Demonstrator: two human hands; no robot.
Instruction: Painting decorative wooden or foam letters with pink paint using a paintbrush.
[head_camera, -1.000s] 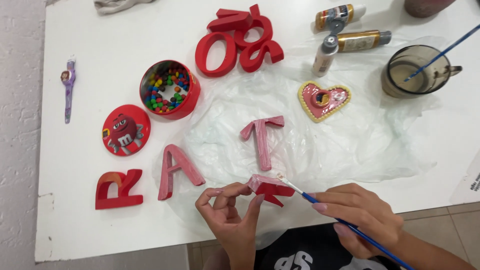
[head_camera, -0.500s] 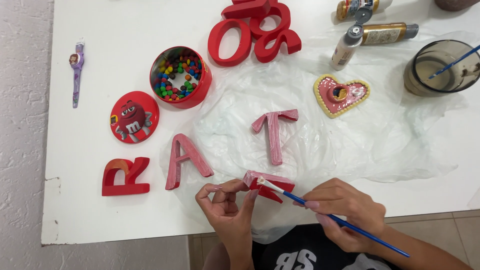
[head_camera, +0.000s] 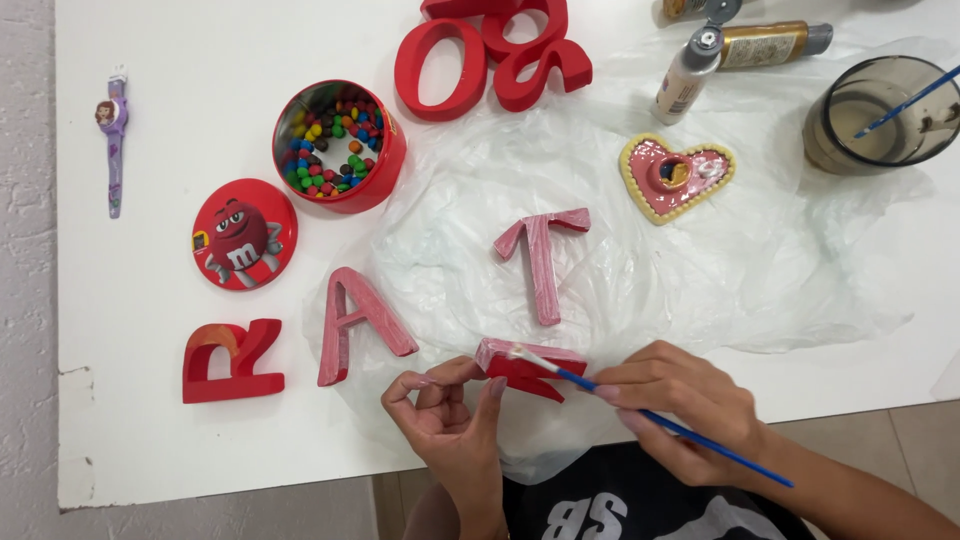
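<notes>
My left hand (head_camera: 450, 415) pinches a small red wooden letter (head_camera: 530, 368) at the near edge of the white table (head_camera: 180, 130), over a clear plastic sheet (head_camera: 760, 260). My right hand (head_camera: 680, 405) grips a thin blue paintbrush (head_camera: 650, 415), and its white-tipped bristles touch the top of that letter. A pink-painted T (head_camera: 543, 262) lies on the sheet just beyond. To the left stand a pink A (head_camera: 355, 325) and a red R (head_camera: 232, 360).
A red tin of coloured candies (head_camera: 338, 145) and its lid (head_camera: 243, 235) sit at the left. Red letters (head_camera: 495, 55), paint bottles (head_camera: 690, 75), a heart-shaped palette dish (head_camera: 675, 178), a dark water cup with a brush (head_camera: 885, 115) and a purple toy watch (head_camera: 113, 140) lie farther back.
The brush tip has slid leftward along the top of the held letter, and my head has shifted so the whole scene sits slightly lower and to the right.
</notes>
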